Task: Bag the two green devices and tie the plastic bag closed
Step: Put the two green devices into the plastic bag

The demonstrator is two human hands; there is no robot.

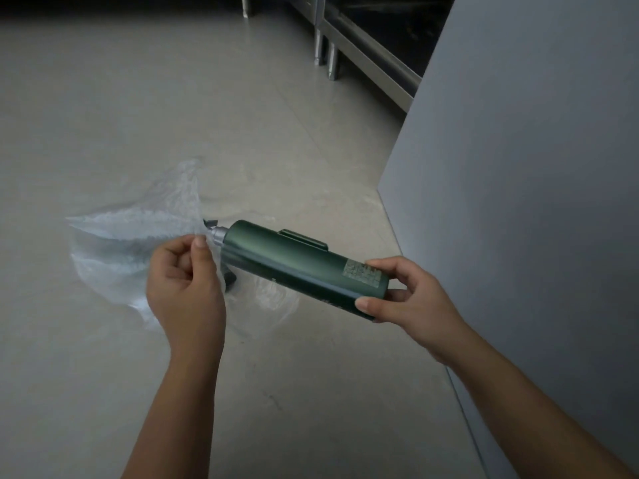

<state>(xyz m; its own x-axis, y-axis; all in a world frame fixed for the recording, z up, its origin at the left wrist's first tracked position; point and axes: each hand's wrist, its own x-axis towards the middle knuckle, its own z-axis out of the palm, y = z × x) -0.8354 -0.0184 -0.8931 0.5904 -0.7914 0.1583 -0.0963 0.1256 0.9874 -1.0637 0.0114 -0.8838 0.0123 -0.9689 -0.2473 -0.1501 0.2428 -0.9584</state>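
While reaching in from the lower edge on two bare forearms, holds everything in the air above a pale floor (103, 98). Grips the rear end of a green device (297, 267) with the right hand (411, 295): thumb on the near side, fingers curled over the far side, wrist bent inward. Tilts the device so that its silver nozzle (218, 235) points up and to the left, tip at the bag's rim, green body wholly outside. Pinches the rim of a clear bag (131, 236) with the left hand (186, 281): thumb pressed against the forefinger on the film, other fingers curled toward the palm, forearm nearly upright in the view. Lets the bag billow out to the left of that hand, with more film hanging beneath the device. Cannot tell what the dim greenish shape inside the bag is, nor the dark bits just beside the nozzle. Stands beside a grey panel (518, 167) at right, metal legs (325, 46) beyond.
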